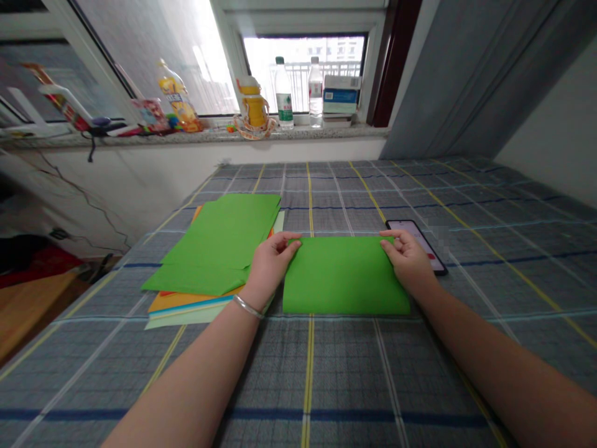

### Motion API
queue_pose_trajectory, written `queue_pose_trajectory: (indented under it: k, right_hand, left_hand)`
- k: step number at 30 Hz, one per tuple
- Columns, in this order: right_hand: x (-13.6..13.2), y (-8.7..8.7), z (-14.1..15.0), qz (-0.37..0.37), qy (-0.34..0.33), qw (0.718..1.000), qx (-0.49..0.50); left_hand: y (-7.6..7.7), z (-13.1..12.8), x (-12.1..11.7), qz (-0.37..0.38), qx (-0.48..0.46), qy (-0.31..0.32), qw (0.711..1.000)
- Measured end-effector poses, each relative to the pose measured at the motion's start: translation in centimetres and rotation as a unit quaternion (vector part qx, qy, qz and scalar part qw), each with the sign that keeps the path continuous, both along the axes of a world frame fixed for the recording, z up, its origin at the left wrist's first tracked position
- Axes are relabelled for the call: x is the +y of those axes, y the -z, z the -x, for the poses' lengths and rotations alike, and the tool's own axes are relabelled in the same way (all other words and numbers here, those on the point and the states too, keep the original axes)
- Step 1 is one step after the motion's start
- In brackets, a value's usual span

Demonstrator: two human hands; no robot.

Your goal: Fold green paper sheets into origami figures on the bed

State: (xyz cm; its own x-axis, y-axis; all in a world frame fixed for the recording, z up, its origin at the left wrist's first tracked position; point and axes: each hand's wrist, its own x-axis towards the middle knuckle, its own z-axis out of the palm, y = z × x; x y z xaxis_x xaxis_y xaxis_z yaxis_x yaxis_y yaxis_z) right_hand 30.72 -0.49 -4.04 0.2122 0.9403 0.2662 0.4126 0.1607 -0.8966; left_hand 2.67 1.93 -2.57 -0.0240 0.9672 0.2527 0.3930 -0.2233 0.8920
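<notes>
A green sheet of paper point(345, 277), seemingly folded over with its fold along the near edge, lies on the checked cloth in front of me. My left hand point(275, 258) pinches its far left corner between thumb and fingers. At the far right corner, my right hand point(405, 255) grips the sheet the same way. Left of my left hand is a stack of coloured paper, with green sheets point(224, 230) on top and orange paper point(186, 301) showing underneath. A phone point(420, 244) with its screen lit lies just behind my right hand, partly covered by it.
The grey checked cloth point(345, 373) covers the surface. On the windowsill point(326, 132) stand a yellow drink bottle point(180, 99), a yellow cup point(254, 106), two clear bottles, one green-capped point(283, 96), and stacked boxes point(342, 96). A grey curtain point(457, 81) hangs at the right.
</notes>
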Motion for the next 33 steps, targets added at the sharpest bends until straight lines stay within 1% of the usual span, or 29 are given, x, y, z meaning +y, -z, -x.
queue_pose_trajectory:
  k: [3,8,11,15,19,22,25,28,33]
  right_hand:
    - [0.2,0.1,0.0,-0.003,0.013,0.999,-0.035]
    - [1.2,0.4,0.1,-0.006,-0.004,0.996,-0.089]
    - [2.1,0.7,0.2,0.005,-0.011,0.991,-0.135]
    - [3.0,1.2,0.2,0.035,-0.027,0.980,-0.193]
    - [3.3,1.3,0.2,0.039,-0.026,0.967,-0.252]
    - [3.3,1.3,0.3,0.017,-0.043,0.954,-0.295]
    - [3.3,1.4,0.2,-0.001,-0.057,0.936,-0.347]
    - [3.3,1.5,0.2,-0.002,-0.059,0.922,-0.383]
    - [3.4,1.6,0.3,0.001,-0.062,0.909,-0.411]
  left_hand:
    - [0.1,0.1,0.1,-0.009,0.020,-0.005,1.000]
    - [0.6,0.3,0.9,-0.002,0.040,0.006,0.999]
    - [0.9,0.4,1.6,0.025,0.095,-0.006,0.995]
    - [1.0,0.4,2.4,0.058,0.178,0.000,0.982]
    - [1.3,0.3,2.6,0.044,0.225,0.025,0.973]
    - [1.6,0.3,2.6,0.038,0.254,0.035,0.966]
    - [1.7,0.4,2.6,0.024,0.277,0.047,0.959]
    - [1.9,0.3,2.7,-0.003,0.324,0.059,0.944]
    - [2.1,0.2,2.8,-0.022,0.380,0.073,0.922]
